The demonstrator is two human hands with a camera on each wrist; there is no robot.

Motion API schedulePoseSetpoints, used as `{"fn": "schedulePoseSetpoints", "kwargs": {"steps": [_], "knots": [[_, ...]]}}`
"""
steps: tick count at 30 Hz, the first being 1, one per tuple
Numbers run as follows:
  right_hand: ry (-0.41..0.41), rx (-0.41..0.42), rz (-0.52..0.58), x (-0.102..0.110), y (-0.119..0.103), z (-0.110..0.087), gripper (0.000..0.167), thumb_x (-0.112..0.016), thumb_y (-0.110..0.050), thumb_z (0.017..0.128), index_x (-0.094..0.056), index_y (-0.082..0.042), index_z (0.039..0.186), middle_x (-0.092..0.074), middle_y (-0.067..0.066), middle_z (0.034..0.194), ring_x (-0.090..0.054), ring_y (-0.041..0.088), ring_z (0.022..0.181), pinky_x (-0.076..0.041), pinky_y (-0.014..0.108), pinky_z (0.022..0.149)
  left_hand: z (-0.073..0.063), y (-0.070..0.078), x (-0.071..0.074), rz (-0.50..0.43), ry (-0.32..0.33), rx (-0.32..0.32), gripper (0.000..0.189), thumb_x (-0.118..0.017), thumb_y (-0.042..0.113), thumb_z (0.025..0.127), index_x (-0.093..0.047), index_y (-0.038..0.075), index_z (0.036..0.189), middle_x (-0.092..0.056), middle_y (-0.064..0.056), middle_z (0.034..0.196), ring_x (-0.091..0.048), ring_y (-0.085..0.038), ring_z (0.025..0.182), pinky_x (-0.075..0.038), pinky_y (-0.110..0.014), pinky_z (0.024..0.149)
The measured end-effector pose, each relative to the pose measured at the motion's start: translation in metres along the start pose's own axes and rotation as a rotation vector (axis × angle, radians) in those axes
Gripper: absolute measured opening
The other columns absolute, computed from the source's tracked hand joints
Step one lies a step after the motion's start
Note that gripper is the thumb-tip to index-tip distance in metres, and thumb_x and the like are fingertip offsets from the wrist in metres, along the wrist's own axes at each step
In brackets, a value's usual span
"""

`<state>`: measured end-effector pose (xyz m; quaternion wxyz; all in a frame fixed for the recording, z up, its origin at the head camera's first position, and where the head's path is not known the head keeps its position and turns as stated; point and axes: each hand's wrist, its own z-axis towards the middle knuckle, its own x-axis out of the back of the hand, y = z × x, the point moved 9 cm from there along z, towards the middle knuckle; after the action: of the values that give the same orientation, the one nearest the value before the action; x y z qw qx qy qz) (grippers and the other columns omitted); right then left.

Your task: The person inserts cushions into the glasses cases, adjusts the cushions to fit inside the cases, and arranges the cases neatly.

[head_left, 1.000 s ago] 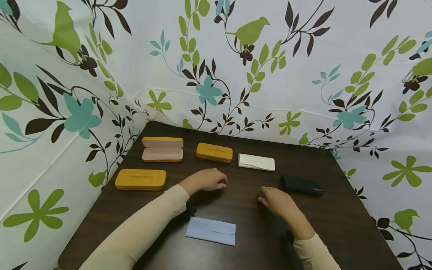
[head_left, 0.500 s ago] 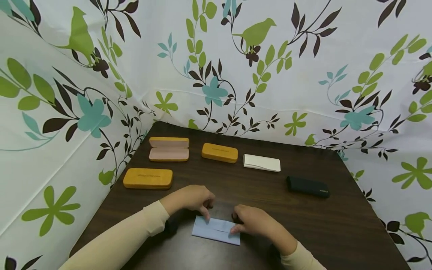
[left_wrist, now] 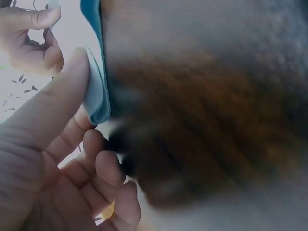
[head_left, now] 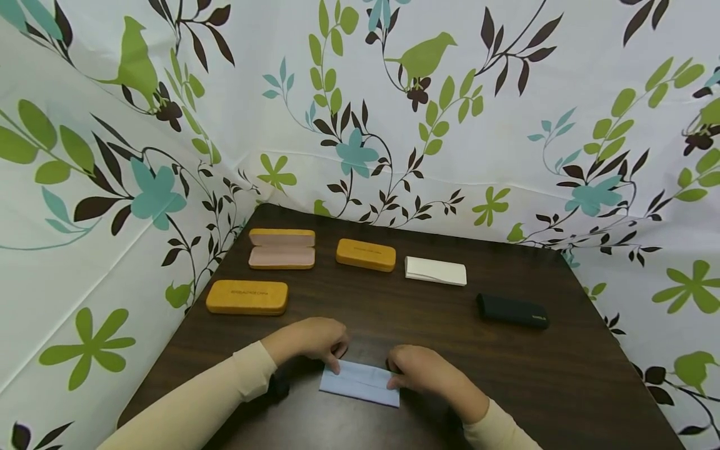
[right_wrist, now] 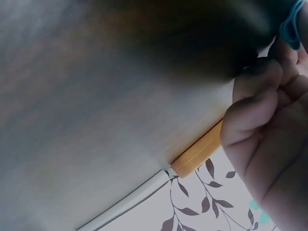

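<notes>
A folded light-blue cloth lies low in the middle of the head view, its long side across the table. My left hand pinches its left end, thumb on top and fingers at the far edge. At the opposite end my right hand grips it the same way. From the left wrist, the cloth shows stacked layers with a rounded fold between thumb and fingers. The right wrist view has only a small teal edge of the cloth beside the curled fingers.
On the dark wooden table stand an opened yellow glasses case and two closed yellow ones, one at the back and one at left. A white flat case and a black case lie to the right. Patterned curtains enclose the table.
Both hands have come down toward me from the middle of the table onto the blue cloth. Since half a second ago the left hand has shifted slightly left, to the cloth's end.
</notes>
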<state>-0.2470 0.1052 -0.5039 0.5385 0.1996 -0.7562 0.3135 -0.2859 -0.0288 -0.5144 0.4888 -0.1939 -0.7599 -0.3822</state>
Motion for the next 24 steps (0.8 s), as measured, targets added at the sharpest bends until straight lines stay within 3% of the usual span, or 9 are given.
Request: {"fn": "schedulePoseSetpoints", "kwargs": {"steps": [3, 8, 15, 20, 24], "knots": [[-0.030, 0.023, 0.022, -0.002, 0.001, 0.001, 0.030, -0.082, -0.030, 0.086, -0.057, -0.015, 0.078, -0.043, -0.010, 0.075, -0.037, 0.003, 0.064, -0.036, 0.022, 0.056, -0.003, 0.002, 0.000, 0.009, -0.017, -0.016, 0.035, -0.088, 0.033, 0.080, -0.056, 0.024, 0.069, -0.046, 0.012, 0.076, -0.041, -0.002, 0.066, -0.038, -0.020, 0.061], [-0.054, 0.073, 0.125, -0.003, 0.002, 0.002, 0.025, -0.079, -0.026, 0.091, -0.057, -0.017, 0.082, -0.043, -0.012, 0.077, -0.038, 0.000, 0.067, -0.037, 0.019, 0.058, -0.007, 0.004, 0.000, -0.052, -0.050, -0.044, 0.032, -0.085, 0.025, 0.083, -0.056, 0.023, 0.071, -0.046, 0.011, 0.079, -0.042, -0.001, 0.068, -0.038, -0.019, 0.062], [-0.081, 0.074, 0.363, 0.000, 0.004, 0.001, 0.023, -0.076, -0.018, 0.093, -0.054, -0.018, 0.086, -0.048, -0.014, 0.071, -0.046, -0.003, 0.059, -0.041, 0.017, 0.055, -0.013, 0.004, 0.005, -0.300, -0.131, -0.054, 0.029, -0.082, 0.016, 0.086, -0.057, 0.020, 0.073, -0.052, 0.013, 0.069, -0.046, -0.001, 0.065, -0.039, -0.019, 0.059], [-0.115, 0.027, 0.427, -0.003, 0.009, 0.002, 0.013, -0.075, -0.012, 0.093, -0.063, -0.014, 0.098, -0.060, -0.013, 0.079, -0.057, 0.000, 0.059, -0.049, 0.020, 0.055, -0.013, -0.004, 0.001, -0.466, -0.161, -0.023, 0.026, -0.079, 0.011, 0.088, -0.057, 0.016, 0.076, -0.054, 0.010, 0.067, -0.048, -0.002, 0.062, -0.040, -0.018, 0.057], [-0.144, 0.041, 0.411, -0.004, 0.009, 0.001, 0.004, -0.072, -0.011, 0.095, -0.069, -0.012, 0.097, -0.060, -0.013, 0.076, -0.056, -0.001, 0.059, -0.049, 0.019, 0.056, -0.011, -0.012, -0.003, -0.597, -0.179, 0.018, 0.021, -0.077, 0.008, 0.089, -0.059, 0.013, 0.080, -0.059, 0.005, 0.067, -0.054, -0.006, 0.062, -0.046, -0.020, 0.055]]}}
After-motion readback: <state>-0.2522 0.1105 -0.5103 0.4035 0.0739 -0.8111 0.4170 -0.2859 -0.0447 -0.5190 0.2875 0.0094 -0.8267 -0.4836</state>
